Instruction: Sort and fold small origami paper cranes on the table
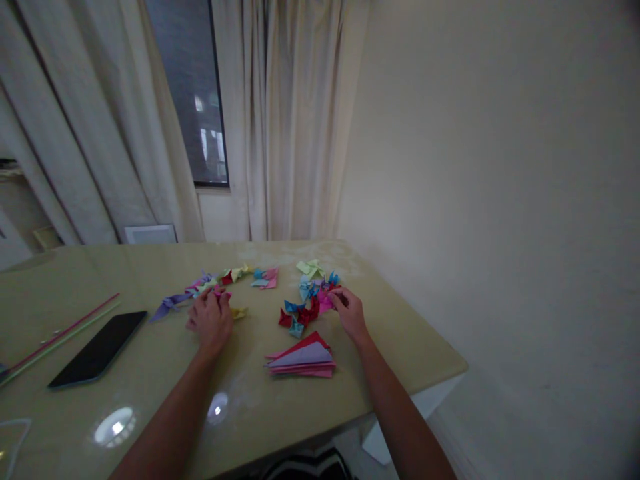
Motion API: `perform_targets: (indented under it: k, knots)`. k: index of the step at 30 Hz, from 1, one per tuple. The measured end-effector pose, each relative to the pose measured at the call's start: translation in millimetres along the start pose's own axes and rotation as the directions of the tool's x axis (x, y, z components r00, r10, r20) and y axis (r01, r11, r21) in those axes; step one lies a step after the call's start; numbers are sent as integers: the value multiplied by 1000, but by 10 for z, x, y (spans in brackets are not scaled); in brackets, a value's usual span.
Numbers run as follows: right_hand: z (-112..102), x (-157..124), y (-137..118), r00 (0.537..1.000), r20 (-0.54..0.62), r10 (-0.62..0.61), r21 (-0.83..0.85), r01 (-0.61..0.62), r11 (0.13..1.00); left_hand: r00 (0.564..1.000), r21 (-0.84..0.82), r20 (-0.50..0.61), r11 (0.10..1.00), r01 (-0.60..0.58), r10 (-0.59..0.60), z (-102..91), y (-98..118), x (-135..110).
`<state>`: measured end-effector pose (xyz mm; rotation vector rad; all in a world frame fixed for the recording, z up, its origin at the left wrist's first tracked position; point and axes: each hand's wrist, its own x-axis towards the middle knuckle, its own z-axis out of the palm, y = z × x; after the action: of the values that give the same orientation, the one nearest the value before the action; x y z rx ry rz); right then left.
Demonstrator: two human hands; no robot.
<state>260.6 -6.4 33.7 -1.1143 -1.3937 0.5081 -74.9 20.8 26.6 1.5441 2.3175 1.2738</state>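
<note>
My right hand (351,313) pinches a bright pink folded paper piece (325,301) at the edge of a pile of folded paper pieces (307,312) in red, blue and teal. Over on the left, my left hand (214,320) lies with bent fingers on a row of folded paper pieces (173,303) in purple, pink and pale green. A bit of pink paper shows at its fingertips; whether the fingers grip it is hidden. Beside that hand sits a yellow folded piece (239,312). Between my forearms rests a stack of folded paper triangles (303,360) in red, lilac and pink.
A black tablet-like slab (99,350) and two thin sticks (65,337), pink and green, lie on the left of the glossy table (260,427). Farther back are pink-and-blue pieces (266,277) and a light green piece (311,269). A wall (500,200) stands at the right.
</note>
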Motion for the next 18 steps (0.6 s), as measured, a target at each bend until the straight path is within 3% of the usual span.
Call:
perform_targets:
  k: [8, 13, 18]
  knots:
    - [-163, 45, 72, 1000, -27, 4, -29, -5, 1000, 999, -44, -28, 999, 23, -25, -16, 37, 0]
    - [-230, 63, 127, 999, 33, 35, -6, -35, 999, 998, -92, -33, 994, -50, 48, -41, 29, 9]
    - [-232, 67, 197, 993, 97, 61, -9, -60, 998, 998, -74, -59, 996, -43, 38, 17, -19, 36]
